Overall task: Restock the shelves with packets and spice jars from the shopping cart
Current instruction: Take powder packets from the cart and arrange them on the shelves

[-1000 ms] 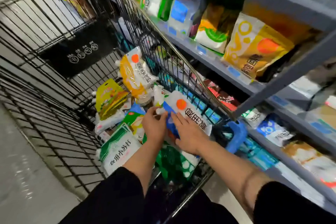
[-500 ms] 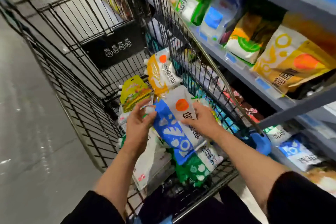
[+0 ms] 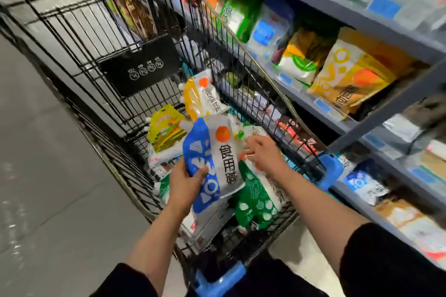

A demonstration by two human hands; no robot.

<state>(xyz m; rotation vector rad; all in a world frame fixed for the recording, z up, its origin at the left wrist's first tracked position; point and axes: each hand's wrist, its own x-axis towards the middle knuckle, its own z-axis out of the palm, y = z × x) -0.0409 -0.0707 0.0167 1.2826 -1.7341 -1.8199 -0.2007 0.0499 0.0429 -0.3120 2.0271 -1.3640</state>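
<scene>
Left hand (image 3: 184,182) wrapped round the lower edge of the blue packet (image 3: 208,159), thumb across its face, fingers behind. Carrying it alone now: half a second back shared between both hands, a second back lying pressed on the pile. Lifted clear of the heap since then, tilted top-away, hanging just above the other packets. Right hand (image 3: 261,154) let go of it and moved aside, fingers spread and loosely bent, reaching down just right of the blue packet toward a white packet (image 3: 251,132) below; touching it or hovering a hair above, cannot tell through the blur; nothing gripped as far as can be seen. Meaning for the job: one packet out of the cart (image 3: 154,113) and ready for the shelf, a second probably about to be picked. Beneath the right wrist, a green packet (image 3: 253,202) leaning against the near end of the cart. Beyond the left hand, a yellow pouch (image 3: 165,130); farther ahead of both, an orange-and-white packet (image 3: 202,99) standing against the cart's side wire. Out to the right of the right hand, past the wire, the shelves (image 3: 337,14), already carrying rows of packets, close by. No spice jars made out in the cart from here.
</scene>
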